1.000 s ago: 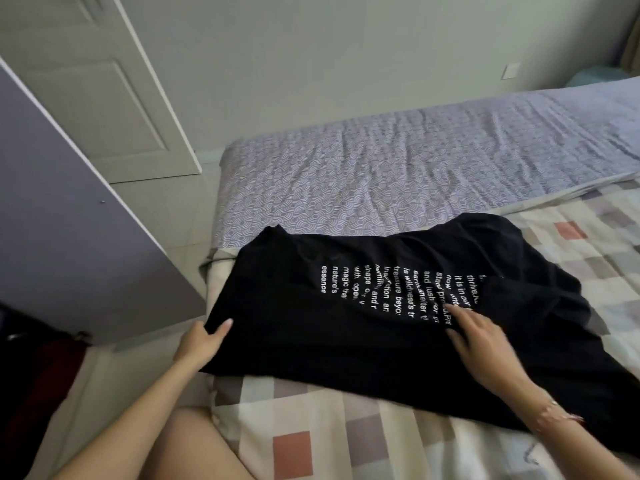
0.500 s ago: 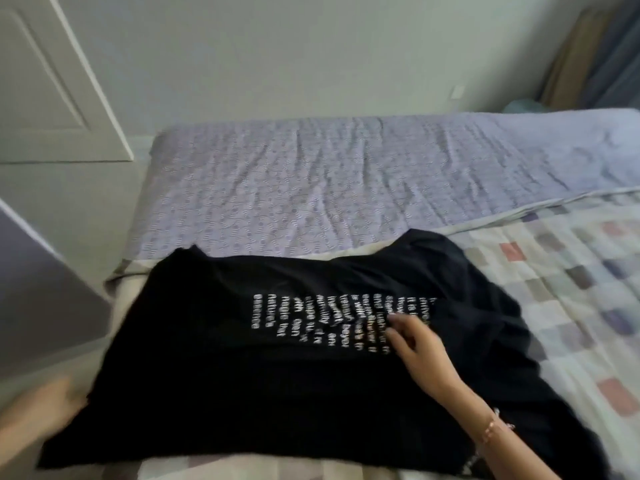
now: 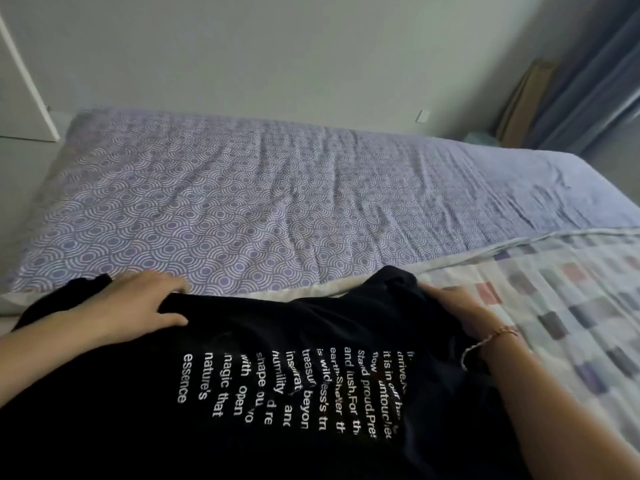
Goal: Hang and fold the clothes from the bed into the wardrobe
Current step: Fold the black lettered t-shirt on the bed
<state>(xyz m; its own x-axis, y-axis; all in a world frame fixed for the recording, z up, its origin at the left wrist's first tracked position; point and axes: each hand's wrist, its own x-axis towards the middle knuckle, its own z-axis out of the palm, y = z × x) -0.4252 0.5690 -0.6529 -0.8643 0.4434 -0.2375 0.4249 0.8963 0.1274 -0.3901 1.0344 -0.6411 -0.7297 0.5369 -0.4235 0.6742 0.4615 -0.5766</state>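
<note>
A black T-shirt [image 3: 277,393] with white printed text lies spread across the near part of the bed [image 3: 277,209]. My left hand [image 3: 138,303] grips the shirt's far edge at the left, fingers over the fold and thumb on top. My right hand [image 3: 457,306], with a thin bracelet at the wrist, holds the far edge at the right, its fingers partly hidden under the black cloth. The wardrobe is out of view.
A purple scale-patterned sheet covers the far half of the bed. A checked quilt [image 3: 571,306] lies at the right. A white door [image 3: 20,98] stands at the far left, and blue curtains [image 3: 595,81] and a cardboard piece at the far right.
The view has swung right and closer to the bed. My left hand came up from the shirt's near left corner to its far edge. My right hand left the printed text and went to the far right edge.
</note>
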